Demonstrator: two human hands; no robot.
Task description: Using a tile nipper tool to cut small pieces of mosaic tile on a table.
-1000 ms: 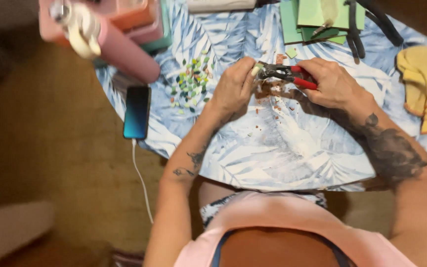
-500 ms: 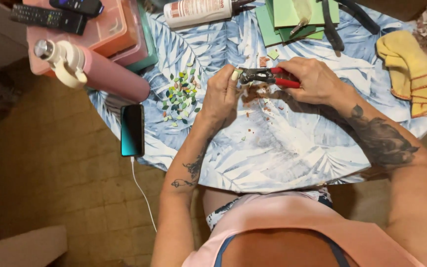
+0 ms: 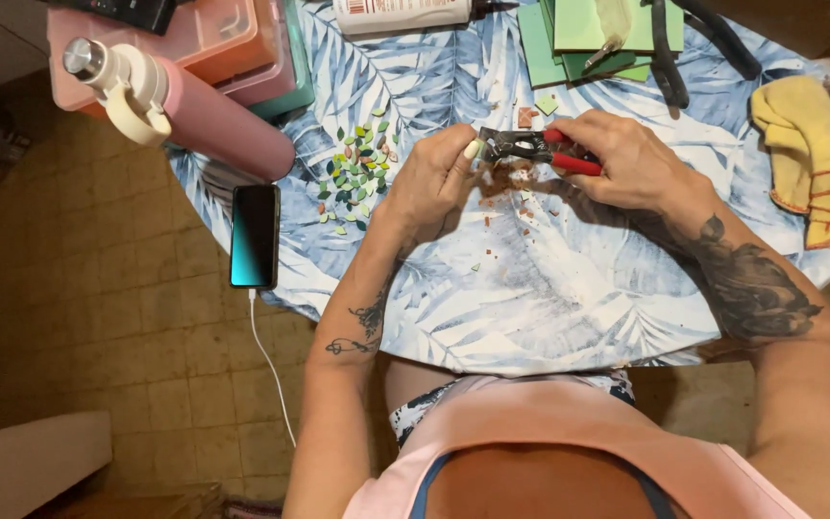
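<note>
My right hand point(image 3: 628, 161) grips red-handled nippers point(image 3: 536, 148) whose dark jaws point left. At those jaws my left hand point(image 3: 431, 180) pinches a small tile piece, which is too small to see clearly. Both hands hover over a round table covered with a blue-and-white leaf-print cloth point(image 3: 530, 298). Small brown chips point(image 3: 506, 197) lie scattered on the cloth right beneath the hands. A heap of small green tile pieces point(image 3: 355, 165) sits just left of my left hand.
A pink bottle point(image 3: 194, 106) lies at the table's left with a phone point(image 3: 255, 235) on a charging cable beside it. Pink boxes point(image 3: 232, 38), green tile sheets point(image 3: 588, 34), black pliers point(image 3: 670, 58) and a white bottle point(image 3: 401, 13) lie at the back, a yellow cloth point(image 3: 814, 154) at right.
The view has shifted a little, so the table sits further right and lower in frame. My hands keep the same grip on the nippers and the tile piece.
</note>
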